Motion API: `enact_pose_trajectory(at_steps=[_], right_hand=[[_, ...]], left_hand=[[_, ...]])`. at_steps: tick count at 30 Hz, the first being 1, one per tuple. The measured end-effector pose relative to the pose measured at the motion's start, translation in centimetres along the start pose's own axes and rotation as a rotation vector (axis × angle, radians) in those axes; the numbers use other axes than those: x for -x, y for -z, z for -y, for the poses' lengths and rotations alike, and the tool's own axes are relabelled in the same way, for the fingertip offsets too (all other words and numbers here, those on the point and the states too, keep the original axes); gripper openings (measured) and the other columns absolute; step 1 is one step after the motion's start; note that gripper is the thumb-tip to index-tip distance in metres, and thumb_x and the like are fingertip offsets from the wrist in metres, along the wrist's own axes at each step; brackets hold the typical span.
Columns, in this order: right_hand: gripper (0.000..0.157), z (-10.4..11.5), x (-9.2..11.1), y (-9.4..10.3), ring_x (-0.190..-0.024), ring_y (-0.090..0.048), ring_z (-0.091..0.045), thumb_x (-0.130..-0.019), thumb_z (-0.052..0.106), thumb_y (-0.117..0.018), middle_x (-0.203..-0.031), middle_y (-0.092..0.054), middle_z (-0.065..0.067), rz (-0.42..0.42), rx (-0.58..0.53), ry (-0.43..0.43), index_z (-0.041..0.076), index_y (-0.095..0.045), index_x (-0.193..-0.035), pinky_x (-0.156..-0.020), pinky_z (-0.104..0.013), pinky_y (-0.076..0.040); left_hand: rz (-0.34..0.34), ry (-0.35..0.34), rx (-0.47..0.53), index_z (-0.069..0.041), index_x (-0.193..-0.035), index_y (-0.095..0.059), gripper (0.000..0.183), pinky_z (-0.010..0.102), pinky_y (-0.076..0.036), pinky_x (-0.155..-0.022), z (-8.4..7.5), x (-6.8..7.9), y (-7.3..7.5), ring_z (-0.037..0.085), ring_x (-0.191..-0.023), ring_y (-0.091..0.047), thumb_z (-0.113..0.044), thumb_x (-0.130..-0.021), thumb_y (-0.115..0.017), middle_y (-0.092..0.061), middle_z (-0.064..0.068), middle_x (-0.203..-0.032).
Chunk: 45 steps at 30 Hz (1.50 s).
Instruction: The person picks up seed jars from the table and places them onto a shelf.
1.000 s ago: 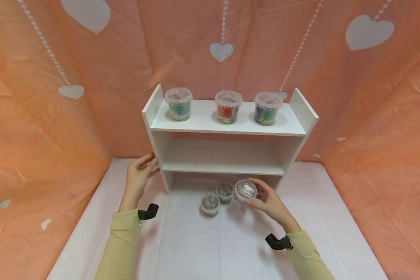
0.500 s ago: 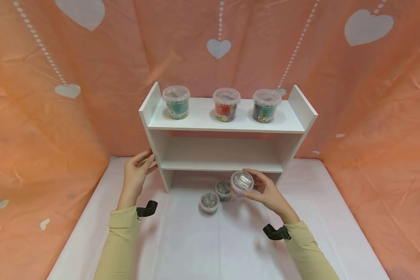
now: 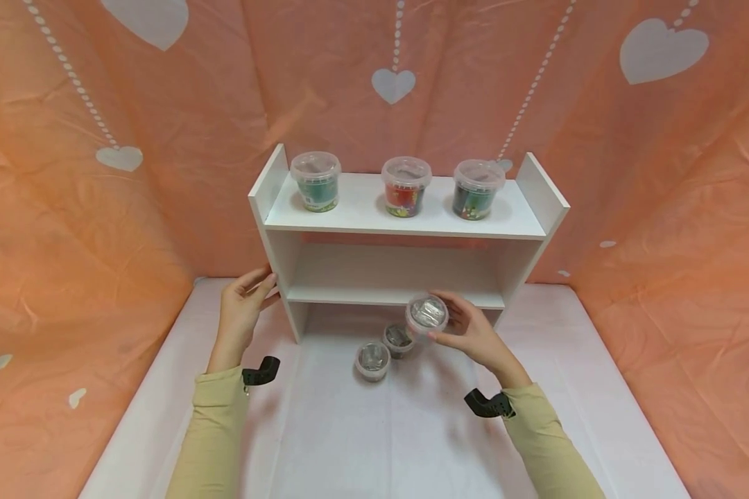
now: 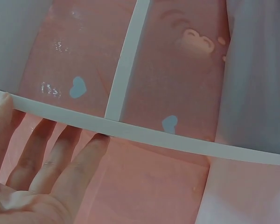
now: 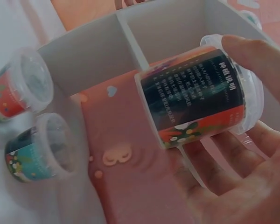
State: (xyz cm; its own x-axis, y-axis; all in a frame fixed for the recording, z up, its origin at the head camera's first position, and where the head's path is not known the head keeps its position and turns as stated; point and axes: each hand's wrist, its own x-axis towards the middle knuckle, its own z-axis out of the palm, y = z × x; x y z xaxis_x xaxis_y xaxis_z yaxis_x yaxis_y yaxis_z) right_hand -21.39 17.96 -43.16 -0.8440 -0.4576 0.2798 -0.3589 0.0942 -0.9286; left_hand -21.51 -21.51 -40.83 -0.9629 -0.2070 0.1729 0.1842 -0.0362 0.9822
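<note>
1. Held tub (image 3: pixel 427 313): located at the front edge of the middle board (image 3: pixel 374 274), slightly right of that edge's midpoint. Its clear lid faces up; the right wrist view shows a dark label with white printed text.
2. Right hand (image 3: pixel 477 339): partly closed; thumb and fingers grip the held tub from its right side, around the lid end.
3. Near tub (image 3: pixel 372 361): upright on the table (image 3: pixel 337 436), in front of the shelf unit's lower opening.
4. Far tub (image 3: pixel 399 340): upright just behind and to the right of the near tub, below the middle board's front edge.
5. Left hand (image 3: pixel 240 308): fingers extended and spread, holding nothing; fingertips touch the left side panel (image 3: pixel 281 267).
6. Top board (image 3: pixel 362 208): carries a teal tub (image 3: pixel 317 184) near its left end, a red tub (image 3: pixel 406 188) near mid-length and a dark green tub (image 3: pixel 477 192) toward its right end.
7. Backdrop (image 3: pixel 331 90): orange with white hearts, behind the shelf unit.
</note>
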Motion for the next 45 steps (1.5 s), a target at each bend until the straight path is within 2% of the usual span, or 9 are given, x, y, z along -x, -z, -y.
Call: enact_pose_trajectory(at_steps=[6, 11, 15, 19, 26, 31, 33, 38, 45], right_hand=[[0.069, 0.6, -1.2, 0.0, -0.12, -0.05, -0.031, -0.08, -0.002, -0.076, -0.134, -0.049, -0.017, -0.011, 0.03, -0.045, 0.004, -0.044, -0.14, -0.094, -0.031, -0.049], [0.069, 1.0, -2.2, -0.2, -0.12, -0.049, -0.036, -0.08, -0.009, -0.073, -0.133, -0.049, -0.021, -0.01, 0.019, -0.066, 0.0, -0.042, -0.141, -0.094, -0.039, -0.049], [0.069, 1.3, -2.6, -0.3, -0.121, -0.049, -0.033, -0.08, -0.009, -0.073, -0.134, -0.049, -0.02, -0.002, -0.002, -0.055, 0.0, -0.042, -0.14, -0.096, -0.038, -0.048], [0.068, 1.5, -3.0, -0.2, -0.119, -0.051, -0.028, -0.079, -0.003, -0.076, -0.133, -0.051, -0.016, -0.006, -0.001, -0.039, 0.004, -0.044, -0.139, -0.096, -0.033, -0.049], [0.068, 2.6, -4.1, -0.1, -0.115, -0.054, -0.03, -0.08, -0.006, -0.073, -0.131, -0.052, -0.02, -0.024, -0.007, -0.02, 0.0, -0.042, -0.14, -0.096, -0.044, -0.047], [0.066, 2.8, -5.1, -0.3, -0.111, -0.056, -0.027, -0.081, -0.001, -0.075, -0.129, -0.054, -0.018, -0.024, -0.006, -0.019, 0.002, -0.045, -0.139, -0.093, -0.037, -0.05], [0.066, 2.8, -5.6, -0.4, -0.11, -0.057, -0.026, -0.081, -0.003, -0.074, -0.129, -0.054, -0.017, -0.02, -0.016, -0.023, 0.003, -0.045, -0.14, -0.092, -0.039, -0.05], [0.065, 4.8, -6.2, -1.1, -0.109, -0.057, -0.029, -0.082, -0.008, -0.07, -0.129, -0.052, -0.024, 0.012, -0.001, -0.006, -0.007, -0.04, -0.14, -0.092, -0.048, -0.049], [0.066, 5.5, -7.0, -2.0, -0.111, -0.055, -0.033, -0.081, -0.012, -0.069, -0.132, -0.048, -0.027, 0.034, -0.022, 0.009, -0.008, -0.038, -0.14, -0.094, -0.044, -0.049]], left_hand=[[-0.011, -0.011, -0.003, 0.01, -0.127, -0.055, 0.043, 0.044, -0.049, -0.089, 0.1, 0.1, 0.0, 0.01, -0.095, -0.065, -0.012, -0.092, -0.065, -0.061, 0.005, -0.116], [-0.01, -0.025, 0.005, 0.01, -0.127, -0.055, 0.042, 0.043, -0.049, -0.089, 0.1, 0.2, 0.0, 0.01, -0.095, -0.065, -0.012, -0.092, -0.065, -0.062, 0.005, -0.116], [-0.008, -0.029, 0.008, 0.01, -0.128, -0.054, 0.042, 0.044, -0.049, -0.09, 0.2, 0.1, 0.1, 0.011, -0.096, -0.065, -0.012, -0.093, -0.064, -0.062, 0.005, -0.117], [-0.01, -0.028, 0.008, 0.011, -0.128, -0.054, 0.043, 0.044, -0.049, -0.09, 0.3, 0.1, 0.1, 0.011, -0.096, -0.065, -0.012, -0.093, -0.064, -0.061, 0.007, -0.118], [-0.011, -0.02, 0.001, 0.01, -0.128, -0.054, 0.043, 0.044, -0.049, -0.089, 0.2, 0.1, -0.1, 0.011, -0.096, -0.065, -0.012, -0.093, -0.064, -0.06, 0.012, -0.122], [-0.011, -0.024, 0.006, 0.011, -0.127, -0.054, 0.042, 0.044, -0.049, -0.089, 0.3, 0.1, -0.1, 0.011, -0.096, -0.065, -0.012, -0.093, -0.064, -0.06, 0.01, -0.12], [-0.011, -0.026, 0.005, 0.011, -0.127, -0.054, 0.042, 0.043, -0.05, -0.089, 0.3, 0.1, -0.1, 0.012, -0.096, -0.065, -0.011, -0.093, -0.064, -0.06, 0.01, -0.12], [-0.01, -0.027, 0.001, 0.01, -0.127, -0.055, 0.042, 0.04, -0.051, -0.087, 0.2, 0.1, -0.2, 0.012, -0.095, -0.066, -0.011, -0.093, -0.064, -0.06, 0.013, -0.122], [-0.01, -0.025, -0.014, 0.009, -0.127, -0.056, 0.042, 0.037, -0.052, -0.086, 0.1, 0.1, -0.2, 0.012, -0.096, -0.066, -0.012, -0.093, -0.064, -0.059, 0.015, -0.124]])
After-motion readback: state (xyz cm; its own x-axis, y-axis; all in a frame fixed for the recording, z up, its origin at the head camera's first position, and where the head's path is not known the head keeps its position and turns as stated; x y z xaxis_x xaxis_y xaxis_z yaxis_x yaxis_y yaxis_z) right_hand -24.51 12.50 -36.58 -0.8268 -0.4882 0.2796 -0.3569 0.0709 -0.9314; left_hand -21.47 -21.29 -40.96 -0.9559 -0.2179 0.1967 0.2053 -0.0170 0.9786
